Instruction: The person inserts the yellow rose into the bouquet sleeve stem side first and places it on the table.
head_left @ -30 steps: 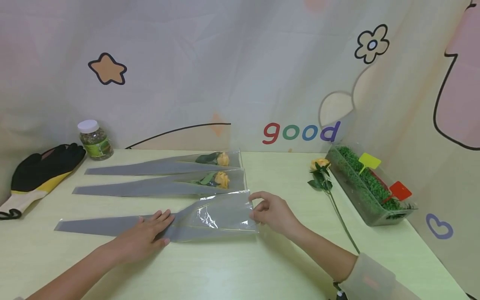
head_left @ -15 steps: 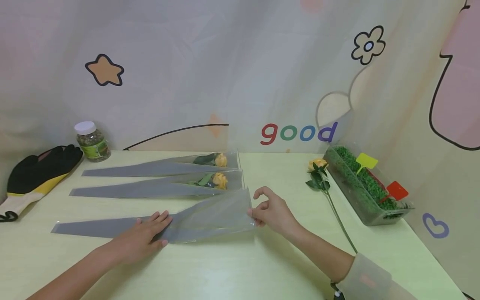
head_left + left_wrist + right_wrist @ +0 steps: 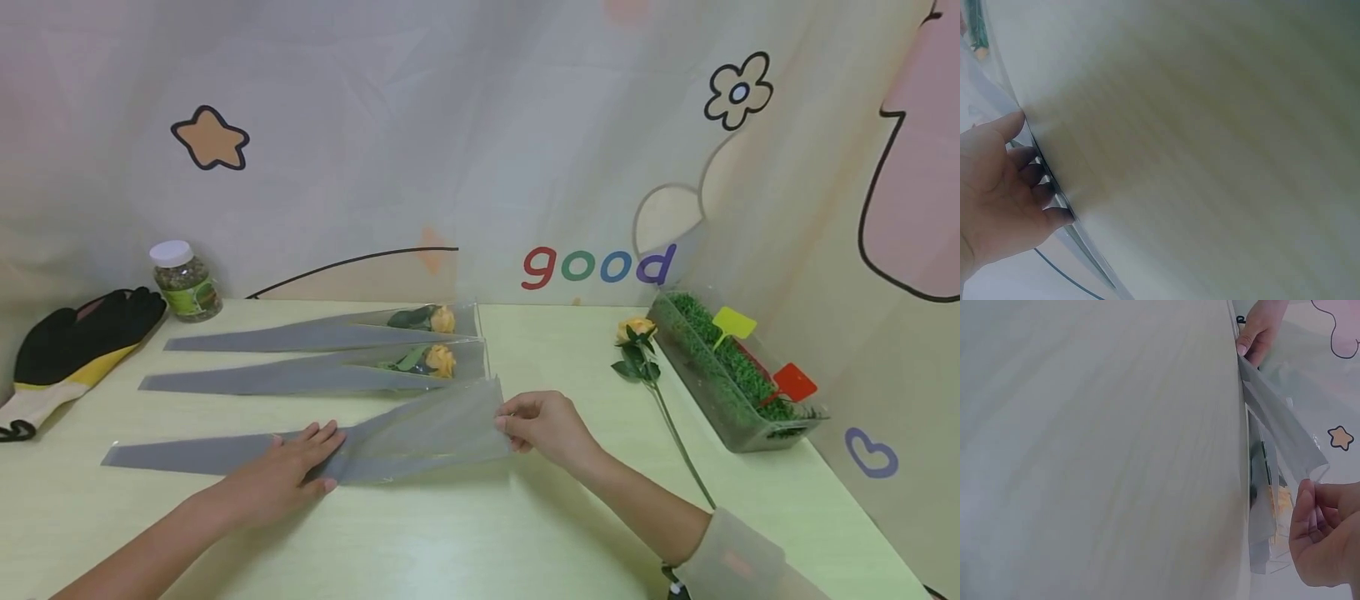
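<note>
A long grey, partly see-through flower sleeve [image 3: 427, 429] lies on the table, narrow end to the left. My left hand [image 3: 288, 471] rests flat across its middle, fingers spread. At the wide right end my right hand [image 3: 551, 429] pinches the sleeve's edge between thumb and fingers; in the right wrist view that end of the sleeve [image 3: 1288, 434] is lifted off the table. Behind it lie two similar sleeves, each with a yellow rose inside, the nearer rose [image 3: 441, 361] and the farther rose [image 3: 442, 319]. A loose yellow rose [image 3: 636, 330] with a long stem lies right of my right hand.
A clear planter [image 3: 738, 433] of artificial grass with yellow and red tags stands at the right edge. At the back left are a white-lidded jar [image 3: 191, 287] and a black and yellow glove [image 3: 82, 337]. A printed curtain [image 3: 360, 150] hangs behind the table [image 3: 420, 550].
The sleeve's wide end has lifted slightly and lost its bright glare. My right index finger has come down from its raised position onto the edge. My left hand stays in place.
</note>
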Motion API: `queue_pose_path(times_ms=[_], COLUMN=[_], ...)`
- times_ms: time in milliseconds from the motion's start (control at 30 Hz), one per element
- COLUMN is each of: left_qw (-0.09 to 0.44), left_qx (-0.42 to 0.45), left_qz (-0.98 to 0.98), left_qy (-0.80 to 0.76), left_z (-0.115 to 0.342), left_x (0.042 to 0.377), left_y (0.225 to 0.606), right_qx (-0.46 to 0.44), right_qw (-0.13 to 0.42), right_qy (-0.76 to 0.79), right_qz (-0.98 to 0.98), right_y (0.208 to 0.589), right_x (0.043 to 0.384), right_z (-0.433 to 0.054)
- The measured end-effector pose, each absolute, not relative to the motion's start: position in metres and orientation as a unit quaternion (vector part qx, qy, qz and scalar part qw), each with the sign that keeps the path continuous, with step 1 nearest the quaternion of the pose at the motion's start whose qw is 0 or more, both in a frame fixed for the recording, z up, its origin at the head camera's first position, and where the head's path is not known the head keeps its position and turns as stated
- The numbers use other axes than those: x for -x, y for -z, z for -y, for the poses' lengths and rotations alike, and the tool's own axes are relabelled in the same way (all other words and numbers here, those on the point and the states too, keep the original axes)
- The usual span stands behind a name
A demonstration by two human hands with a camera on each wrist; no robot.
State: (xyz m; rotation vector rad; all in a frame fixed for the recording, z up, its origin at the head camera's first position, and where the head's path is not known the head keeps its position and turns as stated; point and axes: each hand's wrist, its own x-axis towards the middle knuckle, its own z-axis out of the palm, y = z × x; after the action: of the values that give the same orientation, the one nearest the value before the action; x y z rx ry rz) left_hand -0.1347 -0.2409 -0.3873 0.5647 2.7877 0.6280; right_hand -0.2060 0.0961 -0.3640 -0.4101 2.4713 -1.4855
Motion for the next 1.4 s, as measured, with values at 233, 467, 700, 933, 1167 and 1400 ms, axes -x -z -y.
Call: queue_pose_path(times_ms=[233, 467, 700, 933, 1167, 1400], left_qw=[0.097, 0.091, 0.081, 0.047, 0.048, 0.068], left_qx=[-0.191, -0.193, -0.191, -0.212, -0.208, -0.206], left_qz=[-0.953, -0.953, -0.952, -0.951, -0.953, -0.946], left_qy=[-0.213, -0.215, -0.225, -0.22, -0.214, -0.241], left_z=[0.241, 0.243, 0.247, 0.247, 0.249, 0.24], left_x=[0.136, 0.135, 0.132, 0.134, 0.137, 0.14], left_y=[0.388, 0.388, 0.389, 0.392, 0.389, 0.374], right_qx=[0.136, 0.127, 0.141, 0.114, 0.092, 0.113], right_qw=[0.087, 0.116, 0.214, 0.228, 0.217, 0.189], right_qy=[0.459, 0.477, 0.595, 0.593, 0.578, 0.55], right_qz=[-0.874, -0.862, -0.762, -0.764, -0.782, -0.806], right_y=[0.363, 0.363, 0.367, 0.371, 0.372, 0.373], right_x=[0.203, 0.199, 0.2, 0.203, 0.202, 0.198], right_z=[-0.101, -0.101, -0.102, -0.1, -0.095, -0.092])
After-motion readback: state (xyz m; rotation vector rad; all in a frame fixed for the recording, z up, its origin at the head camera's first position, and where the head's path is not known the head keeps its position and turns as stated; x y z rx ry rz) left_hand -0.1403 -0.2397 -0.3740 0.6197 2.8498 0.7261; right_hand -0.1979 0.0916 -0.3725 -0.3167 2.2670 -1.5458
